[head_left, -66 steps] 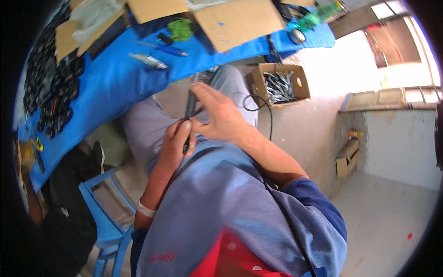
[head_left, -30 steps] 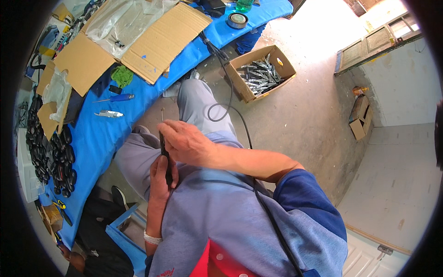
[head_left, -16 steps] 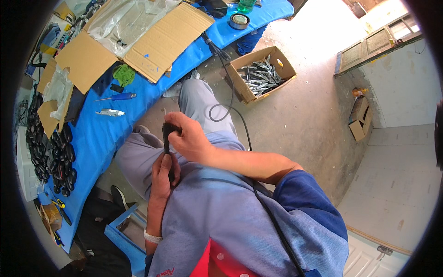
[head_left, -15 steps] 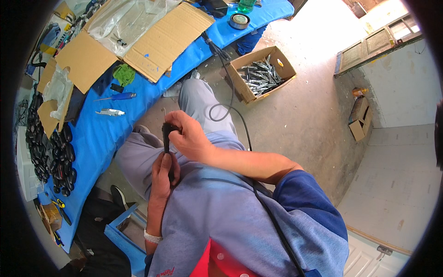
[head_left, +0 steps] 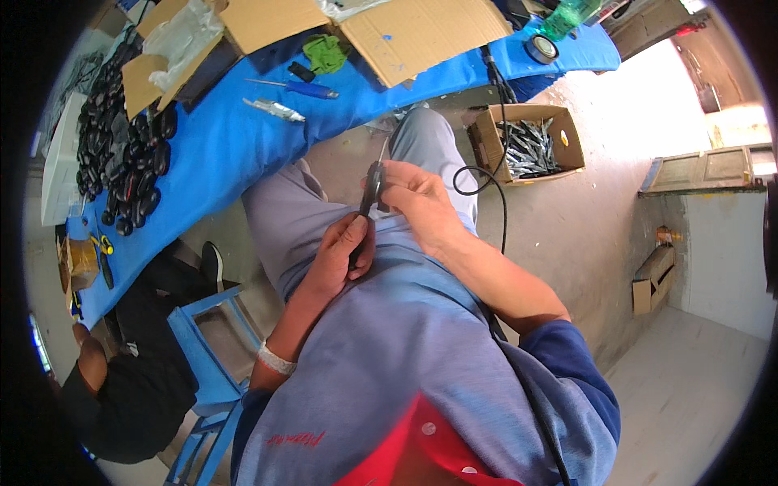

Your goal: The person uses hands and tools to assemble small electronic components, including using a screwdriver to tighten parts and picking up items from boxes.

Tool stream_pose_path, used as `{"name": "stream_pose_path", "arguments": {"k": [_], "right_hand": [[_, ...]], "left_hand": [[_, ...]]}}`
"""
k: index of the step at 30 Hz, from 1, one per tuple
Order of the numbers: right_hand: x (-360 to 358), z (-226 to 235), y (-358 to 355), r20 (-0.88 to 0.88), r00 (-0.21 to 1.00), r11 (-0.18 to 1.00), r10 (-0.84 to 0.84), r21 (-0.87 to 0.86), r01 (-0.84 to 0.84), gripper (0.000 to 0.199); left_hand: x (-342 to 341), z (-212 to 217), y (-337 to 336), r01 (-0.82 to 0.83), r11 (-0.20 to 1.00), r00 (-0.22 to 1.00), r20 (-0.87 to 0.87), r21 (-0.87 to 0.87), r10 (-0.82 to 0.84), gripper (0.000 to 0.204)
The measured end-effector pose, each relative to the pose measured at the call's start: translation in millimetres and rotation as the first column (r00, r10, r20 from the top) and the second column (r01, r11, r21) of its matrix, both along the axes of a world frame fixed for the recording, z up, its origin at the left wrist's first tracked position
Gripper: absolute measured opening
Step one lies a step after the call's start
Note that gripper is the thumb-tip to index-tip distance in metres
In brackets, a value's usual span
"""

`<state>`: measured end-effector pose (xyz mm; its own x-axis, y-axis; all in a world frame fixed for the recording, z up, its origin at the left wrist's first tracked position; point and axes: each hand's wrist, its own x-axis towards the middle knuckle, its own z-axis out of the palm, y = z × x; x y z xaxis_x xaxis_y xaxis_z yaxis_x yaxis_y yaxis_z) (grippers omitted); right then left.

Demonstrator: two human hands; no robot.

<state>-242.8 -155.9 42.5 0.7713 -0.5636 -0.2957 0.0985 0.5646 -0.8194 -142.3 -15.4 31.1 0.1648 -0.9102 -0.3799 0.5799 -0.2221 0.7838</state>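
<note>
Both my hands, left hand (head_left: 339, 255) and right hand (head_left: 415, 202), clamped on dark tool (head_left: 371, 188) over lap; bench (head_left: 235, 146) edge near, nearer than before; floor open at right.

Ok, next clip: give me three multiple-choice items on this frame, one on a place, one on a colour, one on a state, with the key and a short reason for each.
1. Where is the open cardboard box of metal parts?
A. on the table
B. on the floor by the person's right leg
C. on the blue stool

2. What colour is the cloth over the table?
A. blue
B. red
C. white

3. How is the dark slim tool held?
A. lying loose on the lap
B. by the left hand alone
C. by both hands over the lap

Key: B, the box stands on the bare floor beside the leg. A, the cover is plainly blue. C, the right hand grips the tool's upper part and the left hand closes around its lower end.
</note>
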Motion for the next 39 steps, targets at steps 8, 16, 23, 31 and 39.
{"name": "stream_pose_path", "arguments": {"k": [8,16,23,31,39], "right_hand": [[-1,12,7,-0.223,0.974,0.778,-0.033,-0.617,-0.114,0.035],[-1,12,14,-0.094,0.988,0.370,-0.119,-0.928,-0.044,0.030],[-5,7,8,-0.085,0.990,0.388,-0.115,-0.921,-0.034,0.026],[-7,4,9,-0.044,0.968,0.277,-0.247,-0.960,0.026,0.020],[-7,-4,0,-0.034,0.951,0.116,-0.308,-0.993,0.002,0.018]], "left_hand": [[8,-10,8,-0.004,0.999,0.997,-0.073,-0.051,0.000,0.041],[5,-18,8,-0.040,0.995,0.999,0.000,-0.088,0.040,0.037],[2,-9,6,-0.051,0.997,0.991,0.123,-0.058,0.058,0.033],[-10,-2,-10,-0.101,0.995,0.798,0.597,-0.008,0.086,0.024],[-12,-3,-12,-0.078,0.997,0.759,0.648,0.002,0.058,0.029]]}}
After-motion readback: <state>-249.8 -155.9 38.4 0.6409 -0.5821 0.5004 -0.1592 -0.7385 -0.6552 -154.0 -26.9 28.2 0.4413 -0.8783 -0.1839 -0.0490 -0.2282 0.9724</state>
